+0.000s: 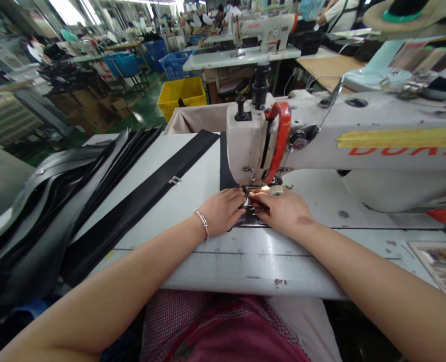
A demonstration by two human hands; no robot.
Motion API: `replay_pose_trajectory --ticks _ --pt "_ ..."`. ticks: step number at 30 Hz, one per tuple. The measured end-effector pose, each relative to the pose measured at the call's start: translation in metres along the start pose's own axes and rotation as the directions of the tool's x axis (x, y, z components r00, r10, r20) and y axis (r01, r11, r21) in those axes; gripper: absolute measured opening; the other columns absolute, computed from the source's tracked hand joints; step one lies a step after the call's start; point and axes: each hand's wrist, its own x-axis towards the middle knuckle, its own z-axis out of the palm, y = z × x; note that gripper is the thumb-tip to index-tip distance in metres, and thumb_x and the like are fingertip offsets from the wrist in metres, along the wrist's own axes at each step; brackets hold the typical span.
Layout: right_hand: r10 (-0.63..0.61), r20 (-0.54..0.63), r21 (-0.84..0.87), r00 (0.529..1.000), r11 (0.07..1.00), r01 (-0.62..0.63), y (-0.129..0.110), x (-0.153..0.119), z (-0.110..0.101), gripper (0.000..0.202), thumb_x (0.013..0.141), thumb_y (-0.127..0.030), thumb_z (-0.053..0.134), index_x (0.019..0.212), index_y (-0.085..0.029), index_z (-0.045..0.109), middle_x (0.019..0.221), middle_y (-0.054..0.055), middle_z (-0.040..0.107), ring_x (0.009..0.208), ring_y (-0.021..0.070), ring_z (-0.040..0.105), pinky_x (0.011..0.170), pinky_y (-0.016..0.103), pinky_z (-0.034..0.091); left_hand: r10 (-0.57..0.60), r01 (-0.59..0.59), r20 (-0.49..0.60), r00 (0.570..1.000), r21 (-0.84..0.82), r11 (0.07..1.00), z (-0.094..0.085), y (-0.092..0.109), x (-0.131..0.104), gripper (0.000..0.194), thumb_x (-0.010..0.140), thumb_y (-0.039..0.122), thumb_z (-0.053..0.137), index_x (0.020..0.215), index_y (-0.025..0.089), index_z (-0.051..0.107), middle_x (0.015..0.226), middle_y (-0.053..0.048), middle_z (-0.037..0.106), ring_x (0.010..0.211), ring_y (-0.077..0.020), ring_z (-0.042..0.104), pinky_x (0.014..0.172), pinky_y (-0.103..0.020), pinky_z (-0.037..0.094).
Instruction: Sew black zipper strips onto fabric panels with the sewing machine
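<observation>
At the needle area of a white sewing machine point(245, 146), my left hand point(226, 211) and my right hand point(279, 208) lie close together on either side of the presser foot point(247, 196). My left fingers are bent together at the left of the foot. The thumb and fingers of my right hand close in from the right. What they pinch is too small to name. A black strip point(226, 163) runs back from under the machine head. Left of it, a stack of long black strips point(143, 201) lies slanted, with a small metal buckle point(175, 180) on its edge.
Many black strips point(83, 186) hang over the table's left side. Behind the table stand a yellow bin point(181, 95) and another sewing machine point(268, 31). A tray of metal parts point(443, 264) lies at the right. Several people are in the background.
</observation>
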Motion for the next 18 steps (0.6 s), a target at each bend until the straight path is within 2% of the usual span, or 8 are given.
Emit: replay_pose_trajectory --ticks 5,11,14,18 --pt "-0.003 -0.014 0.029 1.000 1.000 0.003 0.000 0.000 0.002 0.036 0.085 -0.031 0.052 0.119 -0.027 0.061 0.107 0.006 0.066 0.097 0.0264 0.056 0.071 0.034 0.045 -0.006 0.006 0.000 1.000 0.005 1.000 0.001 -0.002 0.000 0.021 0.094 0.023 0.044 0.108 0.011 0.054 0.119 -0.014 0.055 0.114 -0.0236 0.052 0.101 -0.040 0.044" --pt "-0.005 -0.042 0.103 0.999 0.995 0.009 -0.002 -0.003 0.006 0.034 0.085 -0.025 0.052 0.117 -0.024 0.062 0.109 0.008 0.065 0.101 0.0259 0.053 0.078 0.035 0.045 0.011 -0.011 -0.031 0.999 0.015 1.000 0.004 -0.001 -0.004 0.022 0.094 0.021 0.044 0.112 0.013 0.053 0.121 -0.012 0.055 0.116 -0.0223 0.051 0.103 -0.040 0.045" --pt "-0.015 -0.054 0.089 0.998 0.996 0.020 -0.005 -0.007 0.003 0.036 0.082 -0.023 0.055 0.118 -0.023 0.061 0.111 0.007 0.065 0.106 0.0254 0.050 0.079 0.034 0.046 0.032 -0.029 -0.049 0.998 0.053 0.998 0.006 -0.002 -0.009 0.023 0.093 0.019 0.044 0.114 0.013 0.052 0.124 -0.012 0.054 0.120 -0.0225 0.049 0.105 -0.041 0.044" --pt "0.002 -0.077 0.071 0.997 0.997 0.003 -0.013 -0.008 0.000 0.036 0.085 -0.024 0.052 0.120 -0.021 0.059 0.111 0.008 0.065 0.111 0.0256 0.047 0.082 0.036 0.047 0.047 -0.040 -0.048 0.998 0.143 0.989 0.011 -0.002 -0.012 0.025 0.093 0.018 0.043 0.115 0.011 0.052 0.128 -0.014 0.052 0.125 -0.0241 0.046 0.109 -0.045 0.038"
